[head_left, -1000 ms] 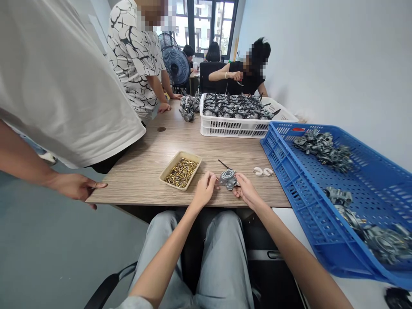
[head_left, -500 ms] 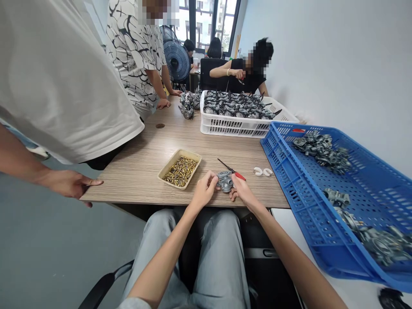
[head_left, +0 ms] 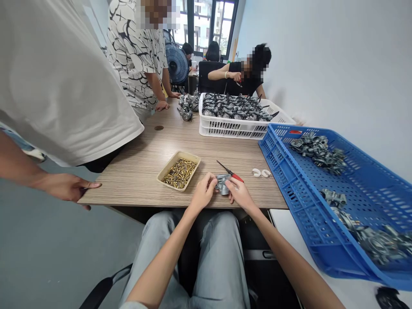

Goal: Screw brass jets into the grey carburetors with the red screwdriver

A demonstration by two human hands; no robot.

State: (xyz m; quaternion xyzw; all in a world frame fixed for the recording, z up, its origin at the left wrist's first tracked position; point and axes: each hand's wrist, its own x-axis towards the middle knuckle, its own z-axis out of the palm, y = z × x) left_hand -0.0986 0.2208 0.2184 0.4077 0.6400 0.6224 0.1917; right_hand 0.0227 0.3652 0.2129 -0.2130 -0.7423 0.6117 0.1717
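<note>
While the head camera looks down at the table edge, left hand: the bare left hand (head_left: 202, 193) is closed on one side of a grey die-cast metal carburettor body (head_left: 222, 184), grasping it.
Right hand: the bare right hand (head_left: 240, 194) grasps the other side of the same body, and its fingers cover much of it.
Body place: it sits between both hands, at the near edge of a light wood-grain laminate table (head_left: 135, 184); I cannot tell if it touches the top.
Handling: by its look it is rather heavy for its size, stiff and not fragile, but the smooth metal may slip, so the thick middle seems the best place for taking hold.
Screwdriver: a thin screwdriver with red handle (head_left: 237, 177) is just beside the right hand; I cannot tell if that hand holds it.
Beside: a shallow beige tray (head_left: 189, 155) of small brass parts (head_left: 179, 174) is left of the hands, and two white curved plastic clips (head_left: 260, 173) lie on the right.
Farther: a white slotted plastic crate (head_left: 225, 133) holds many dark metal parts (head_left: 231, 107), and a blue perforated plastic crate (head_left: 322, 139) holds grey carburettor bodies (head_left: 317, 150).
Co-worker: another person's hand (head_left: 66, 187) hangs near the table's left edge.
</note>
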